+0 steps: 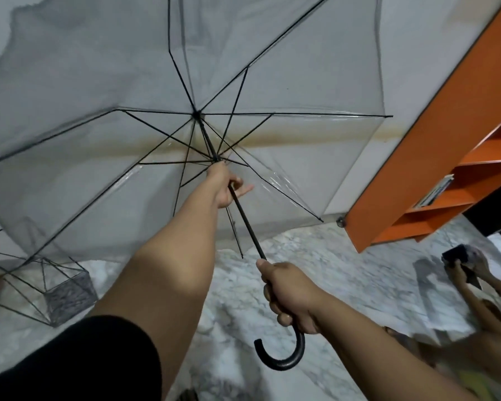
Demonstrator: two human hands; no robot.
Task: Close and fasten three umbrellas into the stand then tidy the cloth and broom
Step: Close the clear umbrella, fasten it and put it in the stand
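Note:
A clear umbrella with black ribs is spread open in front of me, its canopy facing away. My right hand grips its black curved handle low at the centre right. My left hand reaches up the black shaft and holds it just below the runner, thumb and a finger sticking out. A black wire umbrella stand with a mesh base sits on the marble floor at the lower left, seen partly through the canopy. The cloth and the broom do not show.
An orange shelf unit with books leans in from the right. Another person's hands hold a dark object at the right edge. A white wall lies behind the umbrella, marble floor below.

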